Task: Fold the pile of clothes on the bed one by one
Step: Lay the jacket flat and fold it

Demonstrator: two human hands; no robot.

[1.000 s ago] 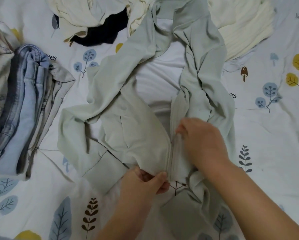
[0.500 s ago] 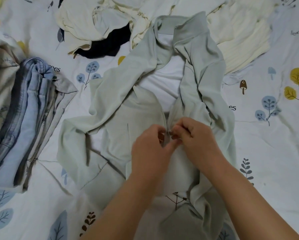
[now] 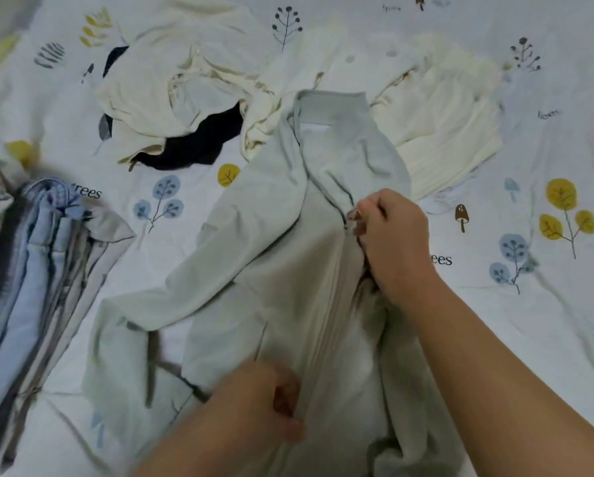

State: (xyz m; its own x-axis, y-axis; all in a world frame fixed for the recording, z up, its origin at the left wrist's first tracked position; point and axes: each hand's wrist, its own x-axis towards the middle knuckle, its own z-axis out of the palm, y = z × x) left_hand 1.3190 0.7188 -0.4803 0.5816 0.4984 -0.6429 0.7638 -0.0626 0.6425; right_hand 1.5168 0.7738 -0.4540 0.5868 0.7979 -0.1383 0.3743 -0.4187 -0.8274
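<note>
Right hand [image 3: 393, 242]: fingers curled, pinching at the top of the closed zip line on the pale green jacket [image 3: 281, 270], just below the collar opening. The zip pull itself is too small and blurred to make out.

Left hand [image 3: 271, 404]: low on the jacket front, near the hem, fingers curled and gripping the fabric just left of the zip line. Motion blur here; exact finger placement unclear.

Jacket: lies front-up in the middle of the bed, collar pointing away from the person, one sleeve spread out to the person's left.

Beyond the collar: a heap of cream garments [image 3: 185, 87] with a dark garment [image 3: 199, 142] partly under it; a further cream ribbed piece [image 3: 453, 132] to the right, touching the jacket's shoulder.

Far left: folded stack [image 3: 30, 270] of denim and grey items, apart from the jacket.

All rest on a white bedsheet [image 3: 546, 321] printed with trees and mushrooms.
</note>
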